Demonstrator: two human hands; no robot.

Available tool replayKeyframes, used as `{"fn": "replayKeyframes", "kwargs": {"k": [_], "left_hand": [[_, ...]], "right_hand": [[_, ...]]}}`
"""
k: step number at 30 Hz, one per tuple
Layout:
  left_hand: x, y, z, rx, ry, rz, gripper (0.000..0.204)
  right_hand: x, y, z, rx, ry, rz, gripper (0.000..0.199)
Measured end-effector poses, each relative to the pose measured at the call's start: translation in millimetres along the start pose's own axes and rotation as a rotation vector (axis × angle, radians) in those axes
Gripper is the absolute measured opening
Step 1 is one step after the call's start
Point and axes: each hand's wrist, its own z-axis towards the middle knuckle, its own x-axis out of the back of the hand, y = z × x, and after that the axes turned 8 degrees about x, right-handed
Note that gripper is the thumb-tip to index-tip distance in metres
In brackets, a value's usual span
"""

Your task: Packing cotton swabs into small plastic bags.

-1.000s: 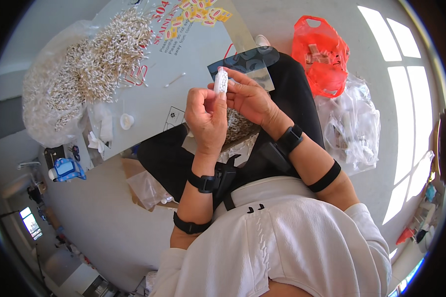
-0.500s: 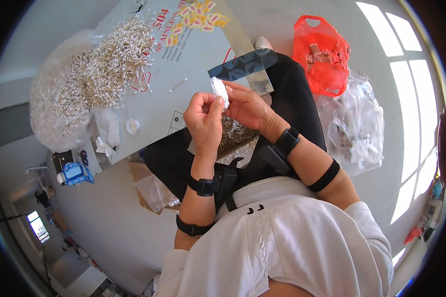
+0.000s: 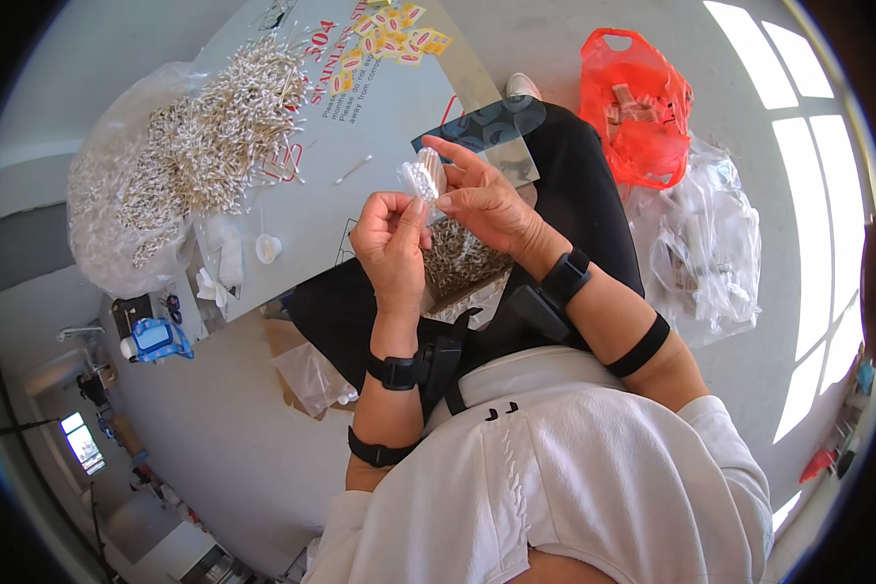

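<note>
While both grip it, left hand and right hand pinch one small bundle of cotton swabs — upright.

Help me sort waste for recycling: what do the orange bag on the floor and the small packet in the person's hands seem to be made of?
The orange bag looks like thin glossy plastic film: translucent, crinkled, contents showing through. The small packet, held by the left hand and right hand, looks like clear plastic film over white cotton-tipped sticks; stick material unclear.

Swab pile left of hands
</note>
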Motion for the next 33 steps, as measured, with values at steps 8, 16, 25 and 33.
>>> {"fn": "replayKeyframes", "kwargs": {"k": [8, 16, 25, 33], "left_hand": [[-1, 0, 0, 0.002, -0.013, -0.022, 0.01], [-1, 1, -1, 0.009, 0.016, 0.026, 0.01], [3, -4, 2, -0.083, 0.057, 0.15, 0.01], [7, -8, 3, -0.074, 0.096, 0.22, 0.011]], "right_hand": [[4, 0, 0, -0.002, -0.013, 0.018, 0.071], [9, 1, 0, -0.003, 0.061, 0.073, 0.058], [11, 3, 1, -0.041, 0.137, 0.022, 0.053], [12, 3, 2, -0.033, 0.298, -0.018, 0.037]]}}
